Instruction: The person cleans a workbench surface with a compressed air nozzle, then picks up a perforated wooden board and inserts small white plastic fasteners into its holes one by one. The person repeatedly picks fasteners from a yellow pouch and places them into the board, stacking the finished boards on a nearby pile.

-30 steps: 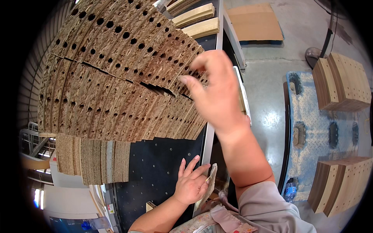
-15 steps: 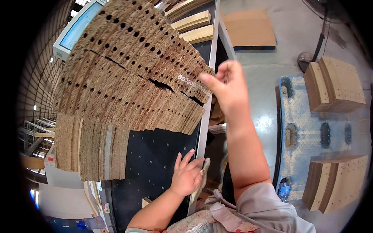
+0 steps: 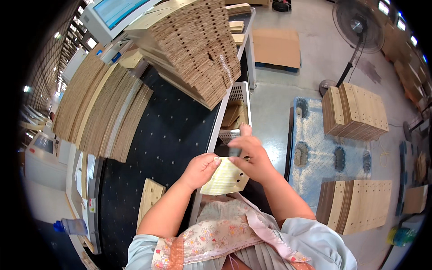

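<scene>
A thin, pale yellow striped sheet point(image 3: 221, 179) with a few dark round spots is in front of my apron, at the table's near edge. My left hand point(image 3: 201, 170) pinches its upper left corner between thumb and fingers. At the sheet's upper right side, my right hand point(image 3: 255, 158) is closed with its thumb on the sheet; some of its fingers are blurred. Farther off on the black table point(image 3: 173, 135) stands a tall stack of particleboard panels point(image 3: 193, 49). Rows of dark holes run along their edges, with a short line of white rings near the right side.
More boards point(image 3: 105, 112) stand at the table's left, by a monitor point(image 3: 119, 13). A drilled wooden piece point(image 3: 150, 195) lies near my left forearm. Beside the table is a white crate point(image 3: 240, 92). On the right, a blue pallet point(image 3: 310, 166) carries panel stacks; a fan point(image 3: 357, 27) stands behind.
My right hand has come down from the tall stack to the sheet. My left hand has moved from the table edge and now holds the sheet. The view has shifted back.
</scene>
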`<control>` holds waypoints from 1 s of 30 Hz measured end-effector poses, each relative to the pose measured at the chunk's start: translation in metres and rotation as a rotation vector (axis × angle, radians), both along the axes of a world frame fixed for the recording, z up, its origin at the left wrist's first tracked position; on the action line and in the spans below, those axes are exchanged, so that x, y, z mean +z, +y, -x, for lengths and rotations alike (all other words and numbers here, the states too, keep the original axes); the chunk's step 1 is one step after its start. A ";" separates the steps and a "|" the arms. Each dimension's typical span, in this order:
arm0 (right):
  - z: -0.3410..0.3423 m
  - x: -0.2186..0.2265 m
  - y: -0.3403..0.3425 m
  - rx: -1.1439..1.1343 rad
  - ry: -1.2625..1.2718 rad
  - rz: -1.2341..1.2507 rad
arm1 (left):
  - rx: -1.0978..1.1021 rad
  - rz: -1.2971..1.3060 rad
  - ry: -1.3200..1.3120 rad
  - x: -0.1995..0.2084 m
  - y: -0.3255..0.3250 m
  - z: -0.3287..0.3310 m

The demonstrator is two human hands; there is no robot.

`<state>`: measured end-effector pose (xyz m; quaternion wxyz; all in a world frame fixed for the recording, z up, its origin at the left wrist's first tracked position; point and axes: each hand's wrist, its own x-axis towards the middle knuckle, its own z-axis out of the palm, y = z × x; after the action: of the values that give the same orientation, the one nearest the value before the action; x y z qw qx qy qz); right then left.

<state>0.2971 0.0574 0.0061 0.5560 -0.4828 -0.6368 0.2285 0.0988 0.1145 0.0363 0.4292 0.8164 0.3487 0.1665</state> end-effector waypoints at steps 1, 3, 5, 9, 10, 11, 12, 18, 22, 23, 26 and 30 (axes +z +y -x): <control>0.007 0.014 -0.007 0.052 -0.070 -0.032 | 0.012 -0.020 -0.022 0.005 -0.010 0.004; 0.024 0.035 -0.012 0.127 -0.074 -0.145 | 0.067 -0.020 -0.070 0.014 -0.026 0.011; 0.035 0.043 -0.018 0.130 -0.105 -0.181 | 0.151 0.037 -0.120 0.022 -0.042 0.016; 0.047 0.055 -0.026 0.128 -0.099 -0.170 | 0.195 0.057 -0.185 0.031 -0.055 0.024; 0.048 0.058 -0.027 0.127 -0.092 -0.173 | 0.214 0.086 -0.210 0.032 -0.057 0.025; 0.049 0.059 -0.028 0.115 -0.096 -0.192 | 0.230 0.117 -0.228 0.033 -0.059 0.025; 0.050 0.060 -0.028 0.101 -0.100 -0.212 | 0.243 0.149 -0.247 0.033 -0.060 0.025; 0.049 0.055 -0.024 0.011 -0.096 -0.296 | 0.253 0.233 -0.289 0.027 -0.053 0.020; 0.047 0.048 -0.019 -0.044 -0.091 -0.356 | 0.262 0.329 -0.331 0.028 -0.048 0.013; 0.046 0.044 -0.017 -0.054 -0.094 -0.377 | 0.268 0.363 -0.346 0.030 -0.048 0.010; 0.045 0.037 -0.011 -0.076 -0.082 -0.408 | 0.265 0.399 -0.343 0.026 -0.044 0.009; 0.044 0.038 -0.008 -0.036 -0.045 -0.370 | 0.285 0.365 -0.343 0.033 -0.042 0.008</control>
<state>0.2527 0.0497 0.0440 0.6249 -0.3888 -0.6714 0.0867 0.0912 0.0729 0.0695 0.5941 0.6281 0.4065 0.2954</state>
